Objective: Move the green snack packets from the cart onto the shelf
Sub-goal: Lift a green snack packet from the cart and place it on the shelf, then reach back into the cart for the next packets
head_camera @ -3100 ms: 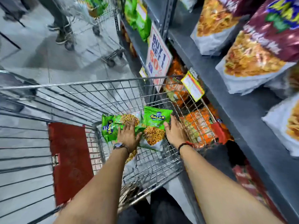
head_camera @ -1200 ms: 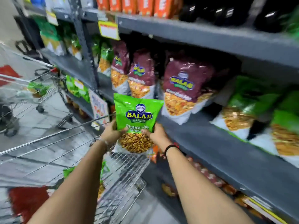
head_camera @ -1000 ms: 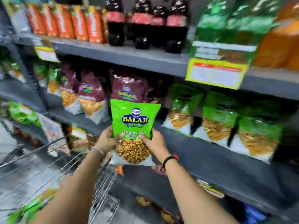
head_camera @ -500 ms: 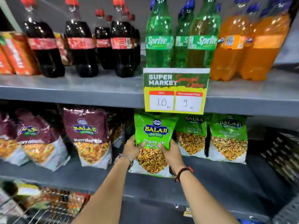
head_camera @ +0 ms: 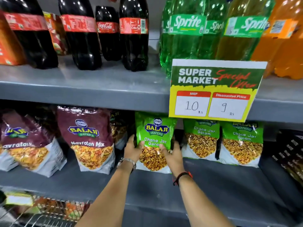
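1. The green foil Chana Jor Garam snack packet [head_camera: 155, 140] stands upright on the grey metal shelf [head_camera: 213, 181], its base touching the shelf board.
2. The left hand [head_camera: 133, 149] clasps the packet's left edge, its grip pressed on the foil.
3. The right hand [head_camera: 172, 153] clasps the right edge likewise.
4. Just to the right stand two matching green packets [head_camera: 221, 141]; to the left, a maroon Navratan Mix bag [head_camera: 89, 138].
5. The yellow-green price card [head_camera: 213, 90] hangs above.
6. The wire cart [head_camera: 45, 215] shows near, lower left.

Even, bright overhead light; glare streaks on bottles [head_camera: 85, 38] at twelve o'clock; edges bowed; soft blur at seven o'clock.
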{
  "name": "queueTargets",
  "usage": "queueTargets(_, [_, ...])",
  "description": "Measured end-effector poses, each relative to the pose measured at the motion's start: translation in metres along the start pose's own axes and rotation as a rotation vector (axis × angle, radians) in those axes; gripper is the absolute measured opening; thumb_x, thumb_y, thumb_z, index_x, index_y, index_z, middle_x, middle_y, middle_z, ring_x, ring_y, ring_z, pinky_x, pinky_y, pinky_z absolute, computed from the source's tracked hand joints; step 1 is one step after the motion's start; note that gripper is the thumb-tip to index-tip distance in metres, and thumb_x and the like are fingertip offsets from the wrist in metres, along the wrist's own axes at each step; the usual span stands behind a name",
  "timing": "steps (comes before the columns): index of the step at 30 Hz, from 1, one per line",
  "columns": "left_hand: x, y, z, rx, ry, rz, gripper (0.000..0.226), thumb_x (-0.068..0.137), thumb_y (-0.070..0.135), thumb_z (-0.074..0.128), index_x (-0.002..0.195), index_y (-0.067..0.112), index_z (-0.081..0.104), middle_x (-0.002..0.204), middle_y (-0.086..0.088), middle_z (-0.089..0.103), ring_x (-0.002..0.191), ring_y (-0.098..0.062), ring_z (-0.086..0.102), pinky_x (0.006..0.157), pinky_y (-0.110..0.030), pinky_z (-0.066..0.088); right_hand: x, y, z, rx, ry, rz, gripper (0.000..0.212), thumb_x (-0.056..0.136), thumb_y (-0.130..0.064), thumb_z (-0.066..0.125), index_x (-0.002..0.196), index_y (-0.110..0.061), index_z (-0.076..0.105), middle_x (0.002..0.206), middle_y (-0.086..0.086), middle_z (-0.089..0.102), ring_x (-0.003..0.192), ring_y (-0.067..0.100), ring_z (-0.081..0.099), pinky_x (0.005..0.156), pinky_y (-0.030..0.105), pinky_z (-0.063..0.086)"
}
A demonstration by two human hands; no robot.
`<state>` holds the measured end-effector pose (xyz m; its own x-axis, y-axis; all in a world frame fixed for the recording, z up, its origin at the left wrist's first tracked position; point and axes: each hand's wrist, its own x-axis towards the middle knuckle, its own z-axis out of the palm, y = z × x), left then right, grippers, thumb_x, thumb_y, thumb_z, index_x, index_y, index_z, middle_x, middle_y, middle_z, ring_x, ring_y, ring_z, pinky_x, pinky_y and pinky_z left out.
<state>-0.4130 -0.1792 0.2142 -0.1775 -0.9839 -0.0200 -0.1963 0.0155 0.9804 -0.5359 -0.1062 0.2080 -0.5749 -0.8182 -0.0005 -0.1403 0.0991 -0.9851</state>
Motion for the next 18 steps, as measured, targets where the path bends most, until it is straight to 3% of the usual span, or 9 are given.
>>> queueTargets(3, [-0.027,-0.001,-0.017,0.001,0.07,-0.02,0.046,0.087,0.004,0.052,0.131,0.005,0.037,0.122,-0.019,0.055,0.086,-0.006,0.061,0.075,-0.008,0.048,-0.024,-0.003,-0.005,-0.096,0.222,-0.093,0.065,0.079,-0.027,0.067,0.133,-0.007,0.037,0.14,0.014,0.045,0.131,0.029,0.039,0.107,0.039,0.033])
queueTargets(4, [-0.044,-0.004,-0.025,0.035,0.104,-0.021,0.045,0.087,0.006,0.052,0.13,0.005,0.039,0.124,-0.019,0.055,0.089,-0.008,0.059,0.076,-0.006,0.046,-0.038,-0.003,-0.006,-0.152,0.266,-0.134,0.066,0.079,-0.028,0.066,0.134,-0.007,0.036,0.142,0.014,0.042,0.133,0.03,0.036,0.108,0.039,0.032])
queueTargets(6, [-0.075,-0.011,-0.041,0.074,0.162,-0.05,0.044,0.087,0.011,0.053,0.129,0.005,0.042,0.127,-0.018,0.056,0.108,-0.024,0.056,0.09,-0.022,0.042,-0.061,-0.002,-0.005,-0.233,0.28,-0.224,0.061,0.081,-0.025,0.063,0.133,-0.006,0.037,0.144,0.014,0.04,0.135,0.03,0.033,0.111,0.038,0.027])
queueTargets(11, [-0.159,-0.055,-0.1,-0.004,0.328,-0.177,0.042,0.084,0.013,0.058,0.122,-0.001,0.047,0.116,-0.023,0.059,0.112,-0.033,0.054,0.093,-0.031,0.039,-0.126,0.008,0.036,-0.302,0.005,-0.355,0.055,0.083,-0.027,0.057,0.131,-0.005,0.041,0.139,0.015,0.046,0.131,0.031,0.039,0.111,0.039,0.027])
queueTargets(13, [-0.192,-0.076,-0.135,0.011,0.43,-0.23,0.055,0.074,0.028,0.061,0.119,-0.001,0.049,0.113,-0.023,0.06,0.108,-0.034,0.056,0.098,-0.039,0.043,-0.154,0.015,0.065,-0.328,-0.15,-0.361,0.053,0.085,-0.029,0.057,0.13,-0.007,0.042,0.135,0.015,0.05,0.127,0.033,0.043,0.109,0.044,0.032])
queueTargets(15, [-0.223,-0.103,-0.176,0.029,0.527,-0.313,0.061,0.068,0.036,0.06,0.118,0.002,0.051,0.117,-0.025,0.061,0.11,-0.035,0.056,0.099,-0.047,0.044,-0.184,0.02,0.099,-0.35,-0.318,-0.336,0.05,0.086,-0.027,0.057,0.13,-0.01,0.042,0.132,0.013,0.052,0.124,0.031,0.045,0.105,0.039,0.034])
queueTargets(18, [-0.261,-0.139,-0.232,0.009,0.688,-0.43,0.044,0.077,0.021,0.064,0.116,0.002,0.052,0.116,-0.026,0.061,0.109,-0.039,0.058,0.097,-0.051,0.046,-0.222,0.027,0.153,-0.357,-0.565,-0.359,0.046,0.085,-0.018,0.057,0.128,-0.007,0.045,0.131,0.015,0.054,0.121,0.031,0.048,0.103,0.034,0.034])
